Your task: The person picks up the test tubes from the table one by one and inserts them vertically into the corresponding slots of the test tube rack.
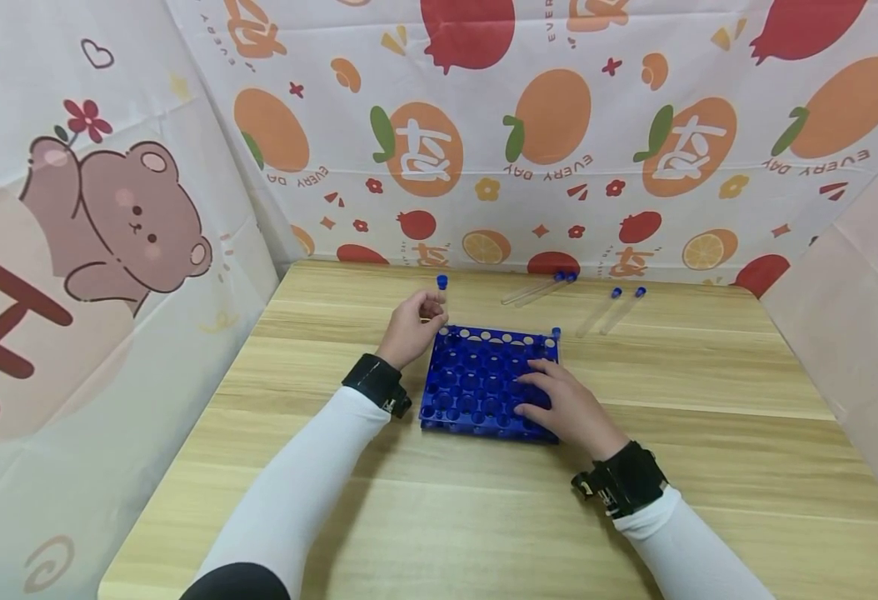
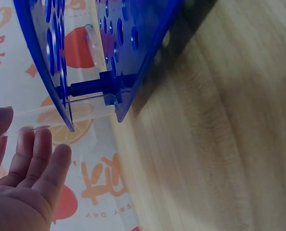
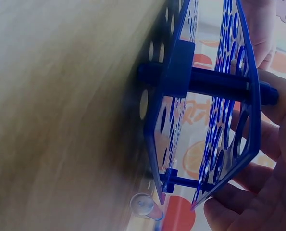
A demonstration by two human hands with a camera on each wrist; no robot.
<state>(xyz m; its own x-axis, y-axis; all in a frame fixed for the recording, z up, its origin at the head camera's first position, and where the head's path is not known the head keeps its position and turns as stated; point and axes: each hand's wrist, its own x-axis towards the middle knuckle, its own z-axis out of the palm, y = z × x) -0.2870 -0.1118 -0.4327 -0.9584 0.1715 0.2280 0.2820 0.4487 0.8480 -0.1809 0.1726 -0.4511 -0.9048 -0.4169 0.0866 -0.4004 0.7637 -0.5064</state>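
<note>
A clear test tube with a blue cap (image 1: 442, 283) stands upright at the back left corner of the blue test tube rack (image 1: 469, 381). My left hand (image 1: 412, 327) holds it between thumb and fingers, just below the cap. In the left wrist view the test tube (image 2: 94, 109) passes through the rack's top plate and reaches its lower plate. My right hand (image 1: 568, 406) rests over the rack's right side with fingers spread and slightly bent. The right wrist view shows its fingers (image 3: 251, 175) along the top plate's edge, the thumb near a corner peg.
Two capped test tubes (image 1: 546, 290) lie side by side behind the rack, near the table's back edge. Two more capped tubes (image 1: 623, 312) lie farther right. A printed cloth (image 1: 476, 200) hangs behind the wooden table (image 1: 709, 417), and another cloth (image 1: 109, 333) hangs on the left.
</note>
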